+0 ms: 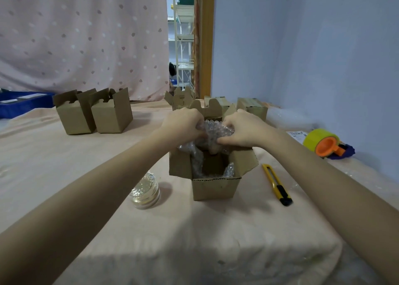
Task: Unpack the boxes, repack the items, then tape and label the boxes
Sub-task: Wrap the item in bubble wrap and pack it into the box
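Bubble wrap bundle (216,131) gripped by left hand (183,122) and right hand (241,129), directly above open box (216,187) (straight drop).

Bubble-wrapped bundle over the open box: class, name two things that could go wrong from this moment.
1. Both hands, left hand and right hand, grip the bubble-wrapped bundle above the open box; whatever is inside might slip out and drop.
2. The glass jar stands close under the left forearm, which could knock it over.
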A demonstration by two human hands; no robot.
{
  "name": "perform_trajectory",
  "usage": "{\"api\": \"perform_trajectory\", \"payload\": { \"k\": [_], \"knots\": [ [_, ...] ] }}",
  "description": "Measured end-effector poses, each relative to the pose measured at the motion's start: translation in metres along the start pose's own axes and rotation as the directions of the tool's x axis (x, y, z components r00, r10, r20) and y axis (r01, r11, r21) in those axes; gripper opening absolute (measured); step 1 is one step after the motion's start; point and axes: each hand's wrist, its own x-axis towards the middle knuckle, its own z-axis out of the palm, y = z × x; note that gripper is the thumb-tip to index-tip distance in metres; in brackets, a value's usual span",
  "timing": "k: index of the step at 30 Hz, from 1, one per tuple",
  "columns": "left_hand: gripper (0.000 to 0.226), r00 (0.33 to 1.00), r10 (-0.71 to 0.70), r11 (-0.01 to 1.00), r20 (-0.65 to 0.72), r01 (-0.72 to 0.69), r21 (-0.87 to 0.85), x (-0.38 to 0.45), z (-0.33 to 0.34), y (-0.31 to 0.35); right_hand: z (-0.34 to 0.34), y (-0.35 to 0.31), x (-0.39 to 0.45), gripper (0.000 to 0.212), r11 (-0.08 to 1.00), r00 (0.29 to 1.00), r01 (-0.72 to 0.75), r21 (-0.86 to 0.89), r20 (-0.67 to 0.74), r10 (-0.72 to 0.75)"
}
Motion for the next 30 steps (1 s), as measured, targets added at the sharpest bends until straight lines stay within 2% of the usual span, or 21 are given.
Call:
{"api": "perform_trajectory", "payload": {
  "k": [5,8,10,12,15,18,21,24,26,28,30],
  "knots": [
    [0.026,1.000,0.006,0.999,0.017,-0.007,0.038,0.003,-0.001,-0.001,-0.002,-0.001,0.002,0.045,1.000,1.000,0.003,0.009,0.010,-0.003],
    [0.049,0.996,0.049,0.994,0.081,-0.056,0.089,0.004,-0.008,0.003,-0.001,-0.002,0.002,0.017,0.999,0.997,0.043,0.027,-0.059,-0.042],
    [0.047,0.994,0.081,0.983,0.072,-0.092,0.158,0.007,-0.010,0.008,0.001,-0.002,0.002,0.008,0.996,0.993,0.071,0.044,-0.092,-0.067],
    [0.032,0.993,0.097,0.955,0.070,-0.112,0.274,0.010,-0.008,0.011,0.003,-0.001,0.003,0.017,0.991,0.992,0.100,0.088,-0.082,-0.093],
    [0.019,0.992,0.089,0.890,0.092,-0.121,0.439,0.014,-0.003,0.013,0.006,-0.002,-0.001,0.053,0.976,0.989,0.116,0.186,-0.113,-0.096],
    [0.017,0.996,0.074,0.853,0.048,-0.088,0.514,0.015,0.001,0.017,0.005,-0.006,-0.008,0.074,0.945,0.988,0.071,0.318,-0.151,-0.024],
    [0.013,0.994,0.101,0.797,0.044,-0.108,0.594,0.016,0.011,0.020,0.005,-0.014,-0.008,0.092,0.948,0.994,-0.029,0.316,-0.093,0.062],
    [0.012,0.991,0.129,0.779,0.021,-0.115,0.616,0.016,0.020,0.018,0.005,-0.016,-0.007,0.092,0.925,0.982,-0.121,0.360,-0.095,0.166],
    [0.025,0.990,0.140,0.792,-0.024,-0.097,0.603,0.016,0.020,0.016,0.005,-0.016,-0.008,0.090,0.914,0.971,-0.158,0.373,-0.110,0.213],
    [0.036,0.991,0.111,0.829,-0.069,-0.054,0.557,0.014,0.015,0.015,0.006,-0.017,-0.011,0.090,0.910,0.966,-0.175,0.375,-0.114,0.233],
    [0.033,0.994,0.047,0.911,-0.099,-0.002,0.413,0.011,0.006,0.014,0.007,-0.017,-0.012,0.087,0.911,0.967,-0.172,0.374,-0.114,0.229]
  ]
}}
